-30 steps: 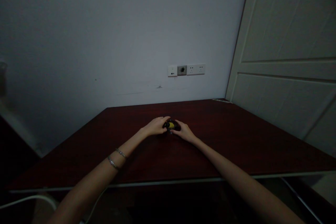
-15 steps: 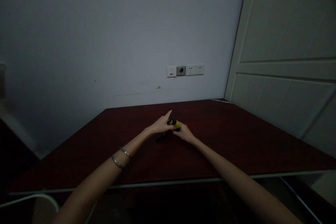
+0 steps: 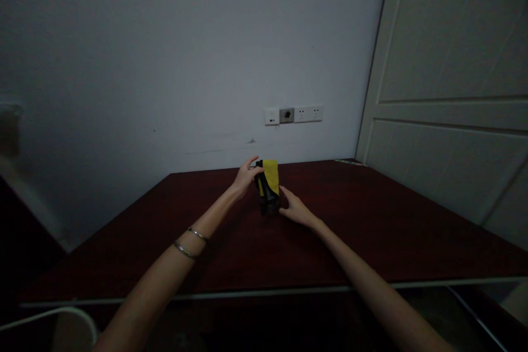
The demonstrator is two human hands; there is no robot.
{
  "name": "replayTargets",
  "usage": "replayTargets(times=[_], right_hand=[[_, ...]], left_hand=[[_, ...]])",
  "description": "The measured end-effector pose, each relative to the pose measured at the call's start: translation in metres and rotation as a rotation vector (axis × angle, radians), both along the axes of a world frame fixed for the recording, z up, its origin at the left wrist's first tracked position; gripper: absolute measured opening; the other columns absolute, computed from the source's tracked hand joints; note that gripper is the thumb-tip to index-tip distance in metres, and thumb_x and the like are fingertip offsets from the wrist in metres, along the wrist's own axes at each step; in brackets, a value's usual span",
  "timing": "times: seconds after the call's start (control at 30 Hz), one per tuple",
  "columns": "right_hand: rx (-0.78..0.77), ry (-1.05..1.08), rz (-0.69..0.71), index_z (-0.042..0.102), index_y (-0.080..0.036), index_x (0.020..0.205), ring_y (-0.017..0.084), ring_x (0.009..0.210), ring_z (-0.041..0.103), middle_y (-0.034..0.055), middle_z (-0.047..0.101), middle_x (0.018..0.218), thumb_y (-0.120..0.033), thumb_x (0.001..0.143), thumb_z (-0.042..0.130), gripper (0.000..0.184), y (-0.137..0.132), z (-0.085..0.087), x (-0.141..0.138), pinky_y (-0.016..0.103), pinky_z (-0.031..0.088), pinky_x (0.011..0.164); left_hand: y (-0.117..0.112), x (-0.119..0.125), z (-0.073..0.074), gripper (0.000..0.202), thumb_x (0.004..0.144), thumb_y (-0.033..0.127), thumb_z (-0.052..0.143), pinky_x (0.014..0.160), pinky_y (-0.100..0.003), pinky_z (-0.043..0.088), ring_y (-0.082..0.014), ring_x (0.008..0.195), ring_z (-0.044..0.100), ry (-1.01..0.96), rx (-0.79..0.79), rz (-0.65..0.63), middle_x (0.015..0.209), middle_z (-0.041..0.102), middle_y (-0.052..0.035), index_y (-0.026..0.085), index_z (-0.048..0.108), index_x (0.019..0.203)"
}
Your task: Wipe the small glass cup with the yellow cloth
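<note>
A yellow and black object [image 3: 271, 177] stands upright on the dark red tabletop. Its upper part is mostly yellow and its lower part dark; its exact kind is hard to make out in the dim light. My left hand [image 3: 246, 175] is closed on its upper left edge, thumb across the front and a finger stretched past it. Beside its lower right side is my right hand [image 3: 296, 209], fingers and thumb apart, the fingertips at or very near the object. Two metal bracelets [image 3: 185, 250] circle my left forearm.
The dark red table [image 3: 363, 220] runs back to a pale wall [image 3: 165, 55]. Wall sockets [image 3: 308, 114] sit above its far edge. A white panelled door [image 3: 449, 77] borders the right side. A white cable [image 3: 61, 309] curves below the front left edge.
The yellow and black object has gone from lying low between my hands to standing upright, showing its yellow face. My left hand has risen with it; my right hand has loosened and shifted slightly right.
</note>
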State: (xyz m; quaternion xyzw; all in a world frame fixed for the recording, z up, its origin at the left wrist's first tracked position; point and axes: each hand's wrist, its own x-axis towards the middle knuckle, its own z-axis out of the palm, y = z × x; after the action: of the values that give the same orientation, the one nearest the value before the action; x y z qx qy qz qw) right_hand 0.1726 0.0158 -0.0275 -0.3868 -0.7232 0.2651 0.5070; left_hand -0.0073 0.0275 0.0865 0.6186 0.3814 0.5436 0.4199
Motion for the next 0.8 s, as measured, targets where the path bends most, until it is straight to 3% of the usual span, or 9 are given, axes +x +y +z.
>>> replayTargets(times=[0.1, 0.17, 0.23, 0.33, 0.47, 0.6, 0.8], right_hand=[[-0.129, 0.291, -0.011, 0.056, -0.019, 0.113, 0.023, 0.106, 0.055, 0.0092, 0.057, 0.119, -0.024, 0.064, 0.061, 0.05, 0.001, 0.018, 0.004, 0.039, 0.041, 0.092], [-0.228, 0.506, 0.114, 0.061, -0.019, 0.105, 0.022, 0.102, 0.058, 0.0077, 0.061, 0.114, -0.032, 0.069, 0.059, 0.038, -0.001, 0.033, 0.001, 0.036, 0.045, 0.087], [-0.292, 0.632, 0.26, 0.063, -0.018, 0.1, 0.021, 0.095, 0.061, 0.0071, 0.065, 0.105, -0.038, 0.07, 0.06, 0.037, -0.006, 0.047, -0.006, 0.033, 0.047, 0.083], [-0.282, 0.695, 0.268, 0.066, -0.016, 0.092, 0.018, 0.081, 0.064, 0.0047, 0.069, 0.093, -0.04, 0.064, 0.067, 0.036, -0.011, 0.058, -0.018, 0.027, 0.048, 0.076], [-0.29, 0.756, 0.156, 0.066, -0.016, 0.084, 0.014, 0.063, 0.063, 0.0017, 0.07, 0.078, -0.036, 0.057, 0.073, 0.035, -0.007, 0.057, -0.018, 0.023, 0.049, 0.06], [-0.343, 0.93, 0.026, 0.066, -0.015, 0.08, 0.013, 0.054, 0.061, 0.0007, 0.069, 0.069, -0.031, 0.057, 0.073, 0.029, 0.003, 0.048, 0.002, 0.021, 0.048, 0.048], [-0.426, 1.195, -0.084, 0.062, -0.015, 0.075, 0.011, 0.048, 0.058, -0.0002, 0.067, 0.063, -0.022, 0.064, 0.063, 0.014, 0.02, 0.035, 0.024, 0.02, 0.047, 0.042]], left_hand=[[-0.001, 0.0, -0.002, 0.061, 0.062, 0.02, 0.064, 0.062, -0.023, 0.044, -0.013, 0.066, 0.057, -0.08, -0.003, 0.003, 0.08, 0.063, -0.0041, 0.014, 0.047, 0.12], [-0.002, 0.004, -0.003, 0.061, 0.062, 0.02, 0.066, 0.067, -0.026, 0.045, -0.0139, 0.069, 0.059, -0.114, 0.006, -0.011, 0.081, 0.064, -0.005, 0.012, 0.047, 0.119], [-0.003, 0.011, -0.005, 0.063, 0.062, 0.019, 0.067, 0.073, -0.029, 0.046, -0.0153, 0.072, 0.06, -0.132, 0.019, -0.04, 0.084, 0.065, -0.0064, 0.012, 0.045, 0.121], [-0.003, 0.022, -0.008, 0.064, 0.064, 0.02, 0.066, 0.078, -0.032, 0.046, -0.0177, 0.08, 0.061, -0.104, 0.047, -0.047, 0.092, 0.065, -0.0093, 0.011, 0.042, 0.123], [-0.001, 0.025, -0.016, 0.066, 0.069, 0.025, 0.063, 0.088, -0.036, 0.043, -0.0206, 0.096, 0.058, 0.028, 0.089, -0.051, 0.106, 0.062, -0.0125, 0.012, 0.035, 0.128], [0.002, 0.007, -0.033, 0.068, 0.069, 0.037, 0.063, 0.096, -0.038, 0.035, -0.0249, 0.112, 0.05, 0.297, 0.098, -0.084, 0.119, 0.053, -0.0184, 0.01, 0.038, 0.126], [0.008, -0.019, -0.068, 0.092, 0.048, 0.05, 0.074, 0.098, -0.039, 0.032, -0.0324, 0.118, 0.043, 0.688, 0.008, -0.096, 0.13, 0.043, -0.0209, 0.01, 0.042, 0.124]])
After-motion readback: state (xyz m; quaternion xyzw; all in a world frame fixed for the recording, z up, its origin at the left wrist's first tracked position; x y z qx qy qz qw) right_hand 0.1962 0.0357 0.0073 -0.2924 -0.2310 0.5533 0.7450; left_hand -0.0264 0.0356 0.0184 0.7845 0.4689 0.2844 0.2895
